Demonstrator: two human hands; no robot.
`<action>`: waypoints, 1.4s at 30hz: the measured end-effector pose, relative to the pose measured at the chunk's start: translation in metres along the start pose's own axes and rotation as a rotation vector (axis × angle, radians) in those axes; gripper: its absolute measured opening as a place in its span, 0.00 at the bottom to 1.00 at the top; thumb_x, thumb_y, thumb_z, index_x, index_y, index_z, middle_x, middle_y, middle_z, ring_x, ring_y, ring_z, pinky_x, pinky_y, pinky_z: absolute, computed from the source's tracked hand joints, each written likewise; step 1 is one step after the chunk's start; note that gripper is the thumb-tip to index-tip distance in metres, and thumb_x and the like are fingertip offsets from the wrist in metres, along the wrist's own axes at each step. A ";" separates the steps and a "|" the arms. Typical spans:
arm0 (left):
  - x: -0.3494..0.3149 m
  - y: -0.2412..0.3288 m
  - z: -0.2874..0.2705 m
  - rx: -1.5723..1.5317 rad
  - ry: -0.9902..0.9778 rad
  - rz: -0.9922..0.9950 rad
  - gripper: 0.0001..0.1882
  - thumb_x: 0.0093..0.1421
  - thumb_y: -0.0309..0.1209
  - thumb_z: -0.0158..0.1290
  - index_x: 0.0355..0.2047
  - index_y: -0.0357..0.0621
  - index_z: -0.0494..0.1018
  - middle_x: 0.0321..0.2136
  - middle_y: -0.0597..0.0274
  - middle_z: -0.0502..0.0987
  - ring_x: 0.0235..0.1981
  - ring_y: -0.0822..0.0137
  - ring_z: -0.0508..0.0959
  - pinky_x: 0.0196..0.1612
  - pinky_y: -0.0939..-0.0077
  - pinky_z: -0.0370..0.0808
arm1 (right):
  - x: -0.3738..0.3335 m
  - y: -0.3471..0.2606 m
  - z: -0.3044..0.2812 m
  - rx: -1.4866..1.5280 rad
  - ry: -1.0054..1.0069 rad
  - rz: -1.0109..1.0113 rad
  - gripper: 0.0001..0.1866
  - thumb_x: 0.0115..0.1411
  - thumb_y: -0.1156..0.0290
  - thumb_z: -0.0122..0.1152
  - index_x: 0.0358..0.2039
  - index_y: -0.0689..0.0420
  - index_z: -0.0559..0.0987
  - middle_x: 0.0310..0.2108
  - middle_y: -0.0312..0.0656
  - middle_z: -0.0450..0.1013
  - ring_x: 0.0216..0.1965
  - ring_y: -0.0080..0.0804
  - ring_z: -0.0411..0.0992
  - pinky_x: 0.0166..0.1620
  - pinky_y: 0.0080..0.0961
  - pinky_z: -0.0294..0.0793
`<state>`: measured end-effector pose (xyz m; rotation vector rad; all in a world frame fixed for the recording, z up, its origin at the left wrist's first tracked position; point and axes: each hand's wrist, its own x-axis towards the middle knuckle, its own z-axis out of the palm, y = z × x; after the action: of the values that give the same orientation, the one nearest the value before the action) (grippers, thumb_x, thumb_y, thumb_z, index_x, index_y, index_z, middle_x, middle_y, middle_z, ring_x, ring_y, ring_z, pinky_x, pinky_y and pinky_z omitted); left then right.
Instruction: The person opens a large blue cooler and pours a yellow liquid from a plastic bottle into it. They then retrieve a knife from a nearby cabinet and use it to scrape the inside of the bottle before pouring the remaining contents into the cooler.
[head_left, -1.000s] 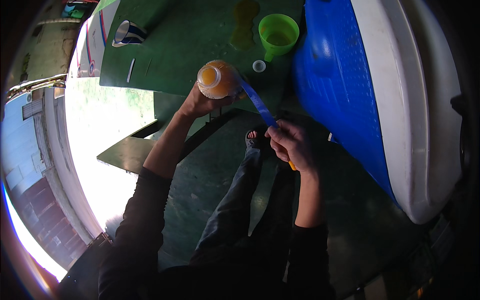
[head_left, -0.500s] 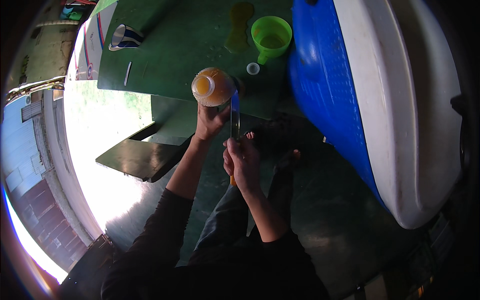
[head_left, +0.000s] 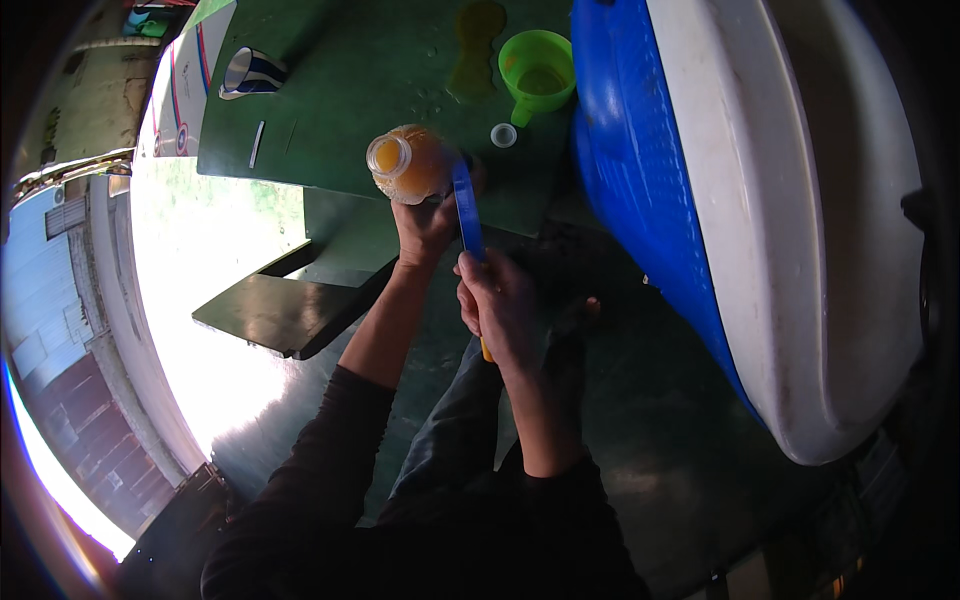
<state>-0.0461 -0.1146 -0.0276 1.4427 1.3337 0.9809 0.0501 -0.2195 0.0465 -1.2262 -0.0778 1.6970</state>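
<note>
Green counter (head_left: pixel 340 110) ahead; over its near edge, the left hand (head_left: pixel 425 228) wraps an orange-filled bottle (head_left: pixel 420 168), the right hand (head_left: pixel 497 300) grips a blue-bladed knife (head_left: pixel 467 212). A slipping blade could cut the left hand, or tilting could spill liquid (the mouth looks uncapped). That mouth points up and leftward, the long axis slanting away rightward.

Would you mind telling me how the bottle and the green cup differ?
The bottle is clear with orange contents, while the green cup is coloured itself. The bottle is gripped in the left hand, whereas the green cup rests on the table. The bottle has a narrow neck and no handle in view; the green cup has a wide mouth and a handle. Both have round openings and appear uncovered.
</note>
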 end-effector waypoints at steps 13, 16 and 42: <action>0.037 -0.028 -0.046 -0.244 -0.560 0.078 0.32 0.47 0.28 0.66 0.52 0.39 0.67 0.43 0.59 0.76 0.44 0.68 0.77 0.47 0.73 0.76 | 0.009 -0.029 -0.074 -0.597 -0.073 -0.176 0.16 0.63 0.62 0.57 0.23 0.59 0.71 0.13 0.32 0.61 0.17 0.21 0.60 0.23 0.24 0.60; 0.050 -0.019 -0.052 -0.152 -0.669 0.146 0.32 0.48 0.29 0.67 0.53 0.40 0.67 0.46 0.58 0.74 0.47 0.66 0.76 0.48 0.70 0.76 | 0.009 -0.041 -0.086 -0.481 -0.209 -0.094 0.14 0.63 0.64 0.56 0.23 0.57 0.71 0.12 0.30 0.60 0.15 0.17 0.58 0.21 0.20 0.58; -0.005 0.006 0.007 0.229 0.137 0.142 0.18 0.48 0.28 0.63 0.39 0.38 0.72 0.33 0.58 0.77 0.35 0.63 0.78 0.41 0.70 0.74 | 0.000 0.035 0.017 -0.124 0.144 -0.188 0.13 0.66 0.62 0.53 0.28 0.56 0.69 0.15 0.28 0.61 0.13 0.12 0.57 0.16 0.12 0.55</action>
<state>-0.0385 -0.1207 -0.0236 1.6864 1.4982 1.0611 0.0140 -0.2297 0.0351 -1.3854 -0.2074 1.4547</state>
